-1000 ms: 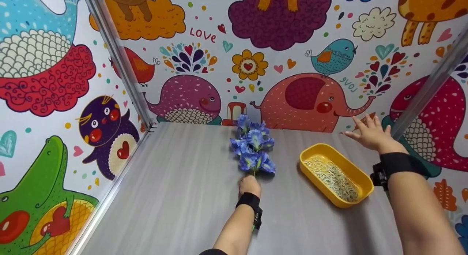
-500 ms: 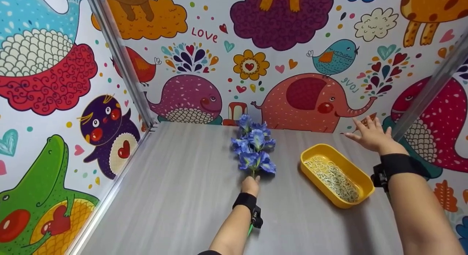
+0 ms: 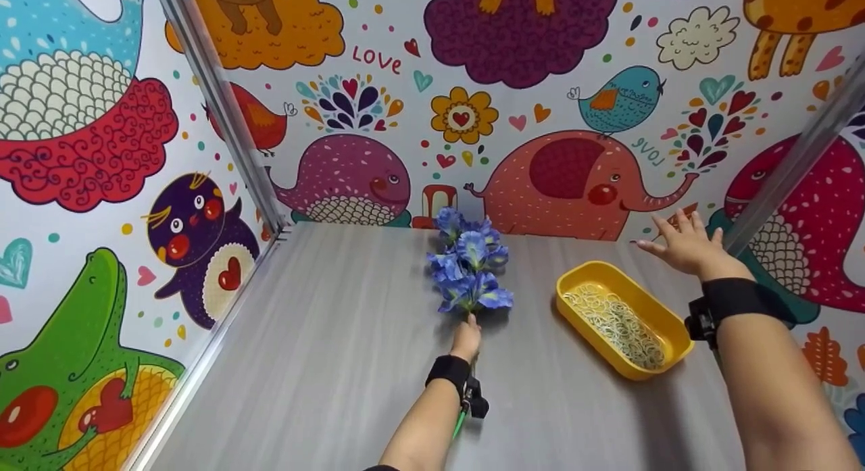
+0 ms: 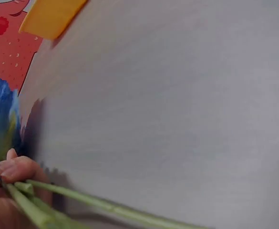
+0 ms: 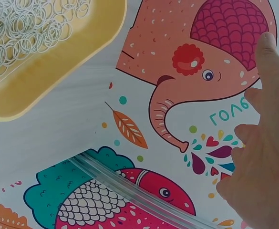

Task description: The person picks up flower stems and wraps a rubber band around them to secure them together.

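- The left arm is pointing forward over the desk (image 3: 338,363), and the left hand (image 3: 466,339) is gripping the green stems (image 4: 106,205) in tightly curled fingers (image 4: 20,169).
- The blue flowers (image 3: 471,258) are extending just beyond these fingers, the stems running back past the wrist.
- The right arm is stretching farther forward, its hand (image 3: 693,251) holding nothing, fingers spreading wide before the printed wall (image 3: 534,72).
- The yellow container (image 3: 586,336) is sitting between the two hands, apart from both, nearer the person than the right fingers and to their left; pale rings (image 3: 622,329) are filling its floor.
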The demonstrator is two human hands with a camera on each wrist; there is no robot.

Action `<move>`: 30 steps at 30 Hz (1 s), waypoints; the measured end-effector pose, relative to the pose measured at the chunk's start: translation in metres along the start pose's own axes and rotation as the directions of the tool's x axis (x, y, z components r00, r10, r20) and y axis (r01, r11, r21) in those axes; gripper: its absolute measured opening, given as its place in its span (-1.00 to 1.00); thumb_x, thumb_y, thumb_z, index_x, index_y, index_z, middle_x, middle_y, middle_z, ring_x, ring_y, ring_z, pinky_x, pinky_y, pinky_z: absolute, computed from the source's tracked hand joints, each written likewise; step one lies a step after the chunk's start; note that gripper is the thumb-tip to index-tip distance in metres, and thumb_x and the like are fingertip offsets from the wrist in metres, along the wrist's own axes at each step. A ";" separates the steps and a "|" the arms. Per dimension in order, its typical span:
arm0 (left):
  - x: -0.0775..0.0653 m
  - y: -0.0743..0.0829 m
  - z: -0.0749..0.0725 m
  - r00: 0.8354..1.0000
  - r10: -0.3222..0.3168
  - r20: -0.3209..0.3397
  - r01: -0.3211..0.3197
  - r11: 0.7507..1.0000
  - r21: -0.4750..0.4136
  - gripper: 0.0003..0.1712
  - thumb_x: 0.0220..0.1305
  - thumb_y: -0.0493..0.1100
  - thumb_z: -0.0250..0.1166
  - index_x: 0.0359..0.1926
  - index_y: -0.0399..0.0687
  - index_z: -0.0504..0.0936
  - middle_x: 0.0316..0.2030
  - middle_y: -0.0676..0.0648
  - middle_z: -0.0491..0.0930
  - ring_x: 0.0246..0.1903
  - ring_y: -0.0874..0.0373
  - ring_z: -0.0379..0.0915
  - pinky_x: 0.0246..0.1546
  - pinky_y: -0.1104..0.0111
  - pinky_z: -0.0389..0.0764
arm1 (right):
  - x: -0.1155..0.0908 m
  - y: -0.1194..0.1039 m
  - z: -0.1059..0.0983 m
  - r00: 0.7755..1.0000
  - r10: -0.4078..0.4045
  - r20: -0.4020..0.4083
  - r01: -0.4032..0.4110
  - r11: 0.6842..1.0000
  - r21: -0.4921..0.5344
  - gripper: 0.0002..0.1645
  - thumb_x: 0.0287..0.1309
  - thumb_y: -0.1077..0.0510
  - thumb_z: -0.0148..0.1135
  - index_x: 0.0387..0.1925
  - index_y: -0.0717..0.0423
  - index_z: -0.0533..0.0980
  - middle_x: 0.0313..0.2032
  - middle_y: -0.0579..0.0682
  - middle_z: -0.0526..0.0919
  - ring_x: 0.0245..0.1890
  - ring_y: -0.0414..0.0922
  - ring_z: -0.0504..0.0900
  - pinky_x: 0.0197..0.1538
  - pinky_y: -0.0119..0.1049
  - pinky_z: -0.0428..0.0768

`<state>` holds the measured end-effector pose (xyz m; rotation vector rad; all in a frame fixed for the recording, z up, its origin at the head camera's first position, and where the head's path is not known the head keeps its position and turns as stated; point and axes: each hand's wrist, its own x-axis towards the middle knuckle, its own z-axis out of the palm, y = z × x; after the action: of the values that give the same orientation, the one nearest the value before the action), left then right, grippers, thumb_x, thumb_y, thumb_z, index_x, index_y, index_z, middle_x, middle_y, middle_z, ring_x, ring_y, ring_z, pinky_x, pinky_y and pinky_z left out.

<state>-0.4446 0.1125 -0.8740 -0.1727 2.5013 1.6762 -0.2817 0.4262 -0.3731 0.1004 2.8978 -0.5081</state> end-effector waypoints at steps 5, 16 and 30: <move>-0.122 0.131 -0.081 0.986 -0.055 0.160 0.100 0.952 -0.291 -0.34 0.55 0.19 -0.41 -0.17 -0.26 0.40 -0.62 -0.02 0.24 -0.74 0.20 0.09 -0.68 0.37 0.29 | 0.001 -0.001 0.000 1.000 -0.004 0.003 0.004 1.000 -0.006 0.14 0.26 -0.48 -0.13 0.48 0.20 -0.22 0.40 0.48 -0.47 0.36 0.43 -0.61 0.19 0.46 -0.61; -0.125 0.144 -0.075 0.951 0.065 0.303 0.219 0.552 -0.804 -0.49 0.48 0.28 -0.27 -0.43 0.07 0.29 -0.65 0.17 0.13 -0.68 0.36 0.02 -0.67 0.58 0.16 | 0.001 0.004 0.001 1.000 -0.004 0.013 0.004 1.000 0.012 0.19 0.22 -0.53 -0.14 0.48 0.21 -0.22 0.39 0.49 -0.48 0.36 0.44 -0.61 0.18 0.45 -0.63; -0.248 0.286 -0.167 0.915 0.191 0.356 0.301 0.267 -0.915 -0.45 0.53 0.07 -0.53 -0.49 0.03 0.24 -0.59 0.11 0.09 -0.64 0.34 -0.01 -0.63 0.59 0.13 | 0.003 -0.002 0.005 1.000 -0.021 0.008 0.021 1.000 -0.009 0.15 0.24 -0.50 -0.12 0.48 0.21 -0.18 0.40 0.49 -0.46 0.37 0.46 -0.55 0.20 0.47 -0.58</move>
<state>-0.2544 0.0718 -0.5088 0.0040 0.8015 2.6145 -0.2837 0.4227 -0.3778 0.0663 2.8961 -0.4977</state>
